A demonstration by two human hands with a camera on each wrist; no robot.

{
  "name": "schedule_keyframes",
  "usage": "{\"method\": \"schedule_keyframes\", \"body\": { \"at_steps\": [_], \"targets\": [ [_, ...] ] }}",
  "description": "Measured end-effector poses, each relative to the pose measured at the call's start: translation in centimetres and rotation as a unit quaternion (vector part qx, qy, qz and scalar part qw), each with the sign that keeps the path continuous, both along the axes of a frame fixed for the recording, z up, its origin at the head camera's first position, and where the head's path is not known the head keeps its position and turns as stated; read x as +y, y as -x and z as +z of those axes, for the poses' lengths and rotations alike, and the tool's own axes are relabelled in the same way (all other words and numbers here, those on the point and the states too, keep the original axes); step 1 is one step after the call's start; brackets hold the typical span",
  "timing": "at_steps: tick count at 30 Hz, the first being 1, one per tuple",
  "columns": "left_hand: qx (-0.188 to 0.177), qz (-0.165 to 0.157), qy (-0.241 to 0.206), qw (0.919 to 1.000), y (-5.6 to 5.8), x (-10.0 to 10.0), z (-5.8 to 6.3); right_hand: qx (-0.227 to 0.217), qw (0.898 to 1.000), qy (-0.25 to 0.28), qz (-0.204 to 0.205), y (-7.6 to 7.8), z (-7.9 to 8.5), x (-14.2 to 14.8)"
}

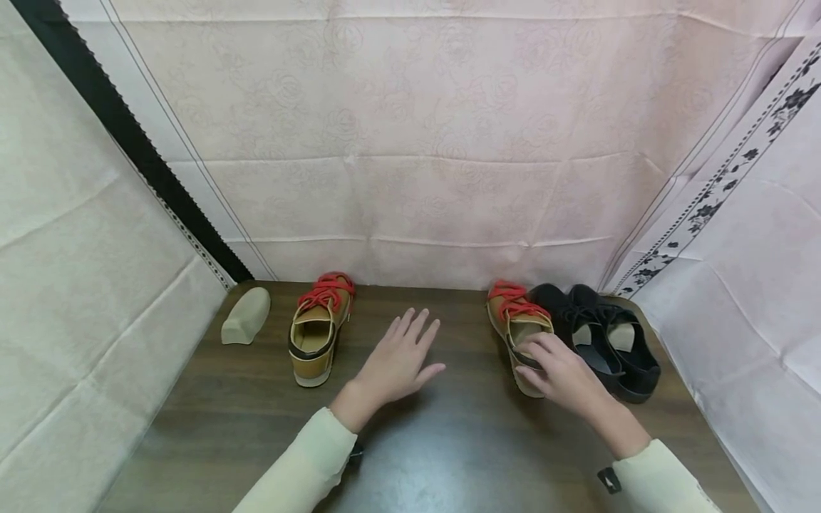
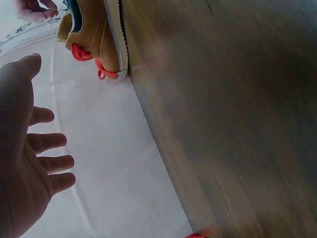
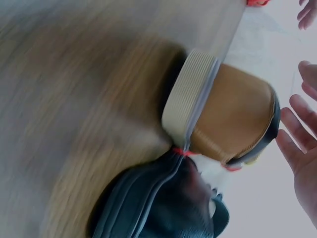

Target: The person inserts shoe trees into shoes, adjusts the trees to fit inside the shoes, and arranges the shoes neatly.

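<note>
A tan shoe with red laces stands at the right, its toe towards the back. My right hand is over its heel, fingers loosely bent; in the right wrist view the fingertips are right at the dark padded collar. Something pale shows inside this shoe, partly hidden by the hand. My left hand hovers over the table between the two tan shoes, fingers spread, holding nothing. The other tan shoe, also red-laced, stands left of it. Its opening shows only the lining.
A cream, rounded shoe insert lies at the far left. Two black shoes stand close against the right tan shoe, pale inserts inside. White patterned cloth walls the brown wooden table at the back and both sides.
</note>
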State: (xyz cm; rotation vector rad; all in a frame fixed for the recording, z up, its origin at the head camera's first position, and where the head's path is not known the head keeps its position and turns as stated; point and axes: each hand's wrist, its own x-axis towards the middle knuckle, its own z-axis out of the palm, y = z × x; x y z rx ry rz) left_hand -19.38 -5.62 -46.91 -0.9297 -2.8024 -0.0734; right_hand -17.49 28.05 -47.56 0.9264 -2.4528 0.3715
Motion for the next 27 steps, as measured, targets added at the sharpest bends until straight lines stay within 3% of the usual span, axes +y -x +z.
{"method": "schedule_keyframes", "body": {
  "at_steps": [12, 27],
  "targets": [
    [0.004, 0.029, -0.023, 0.9993, -0.5, -3.1, -0.2, -0.028, 1.000, 0.005, -0.008, 0.2, 0.1, -3.4],
    [0.049, 0.053, -0.032, 0.9969, -0.8, -8.6, 0.0, -0.068, 0.997, -0.007, -0.024, 0.9, -0.1, -6.1]
  ]
}}
